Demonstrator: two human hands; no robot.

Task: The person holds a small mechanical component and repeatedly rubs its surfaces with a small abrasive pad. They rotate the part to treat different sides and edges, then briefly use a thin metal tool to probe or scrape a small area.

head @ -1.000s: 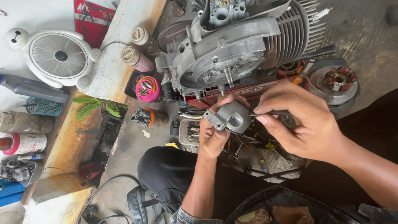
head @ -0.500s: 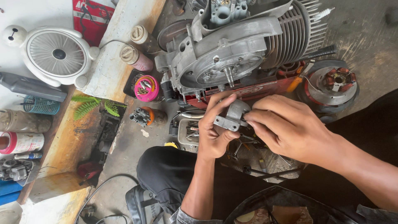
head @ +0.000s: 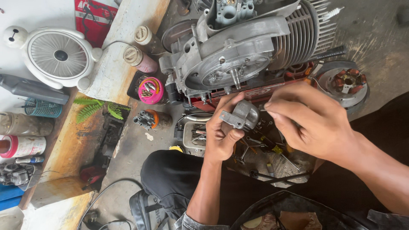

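Observation:
My left hand (head: 221, 132) grips a small grey metal engine part (head: 243, 115), holding it in front of me just below the big grey engine (head: 238, 55). My right hand (head: 311, 121) is pinched at the part's right side; whatever sits between its fingertips is hidden. The engine stands on a red stand (head: 255, 91), with its finned cylinder (head: 302, 38) to the right. Under my hands lies an open tray (head: 194, 136) of tools and loose wrenches (head: 260, 145).
A white fan (head: 57, 55) stands at the left beside a wooden plank (head: 119, 64) with two bottles (head: 140, 57). A pink cup of bits (head: 150, 90), a stator plate (head: 345, 83), cans and a green basket (head: 41, 108) lie around. My dark-trousered knee (head: 170, 179) is below.
My right hand has slid from over the part to its right side, uncovering the part. The left hand keeps holding it in about the same place.

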